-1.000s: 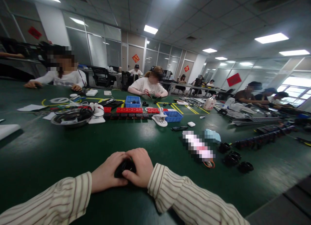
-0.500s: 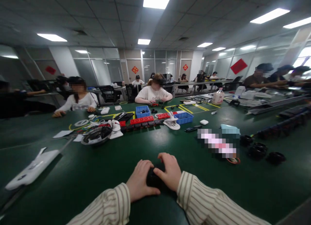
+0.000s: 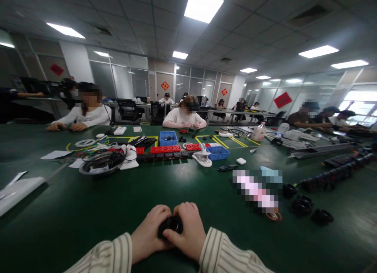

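Table (image 3: 126, 202): green, running beneath both hands and out to the person opposite (image 3: 179, 118).
Row of red and black blocks (image 3: 165, 149): across the table beyond the hands, well apart from them.
Metal bowl (image 3: 88, 172): left of that row, with black cable (image 3: 117, 160) heaped inside.
Left hand (image 3: 149, 230): clamped on the black rounded object (image 3: 176, 223) from its left, fingers curled around the far side.
Right hand (image 3: 192, 230): clamped on it from its right, fingers arched over the far edge, close to the left hand's; thumb (image 3: 173, 236) laid across the near side.
Black rounded object: between the two hands, ringed by their fingers, dark top showing in the gap; cannot tell whether its underside touches the table.
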The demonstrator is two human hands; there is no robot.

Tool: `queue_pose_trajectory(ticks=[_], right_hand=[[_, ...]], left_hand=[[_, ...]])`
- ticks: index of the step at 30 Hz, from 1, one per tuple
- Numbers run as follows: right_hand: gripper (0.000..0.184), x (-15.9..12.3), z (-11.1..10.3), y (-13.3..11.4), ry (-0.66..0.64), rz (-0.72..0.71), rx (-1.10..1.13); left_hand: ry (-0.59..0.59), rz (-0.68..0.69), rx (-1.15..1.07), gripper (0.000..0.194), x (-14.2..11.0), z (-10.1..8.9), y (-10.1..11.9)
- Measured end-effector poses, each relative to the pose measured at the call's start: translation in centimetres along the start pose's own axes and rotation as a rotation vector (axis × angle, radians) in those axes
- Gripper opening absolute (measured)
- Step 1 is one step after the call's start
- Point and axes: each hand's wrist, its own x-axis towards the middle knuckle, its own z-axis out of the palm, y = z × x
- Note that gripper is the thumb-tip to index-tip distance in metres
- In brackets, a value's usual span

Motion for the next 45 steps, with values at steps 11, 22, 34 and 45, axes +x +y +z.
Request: queue_pose_trajectory(ticks=[11, 22, 34, 45], right_hand=[[0.032, 0.8, -0.4, 1.6, -0.127, -0.301, 0.259], [0.065, 0.4, 0.9, 1.9, -0.042, -0.210, 0.293], [0.031, 0.6, -0.4, 1.0, -0.171, -0.296, 0.153], [0.056, 0.8, -0.3, 2.2, -0.052, -0.210, 0.163]], left_hand=[[-0.041, -0.078, -0.026, 0.059, 0.3, 0.0, -0.5], [-0.017, -0.088, 0.035, 0.060, 0.2, 0.3, 0.8], [0.045, 0.015, -0.003, 0.043, -0.2, 0.7, -0.5], [0.173, -0.067, 0.243, 0.038, -0.5, 1.5, -0.9]])
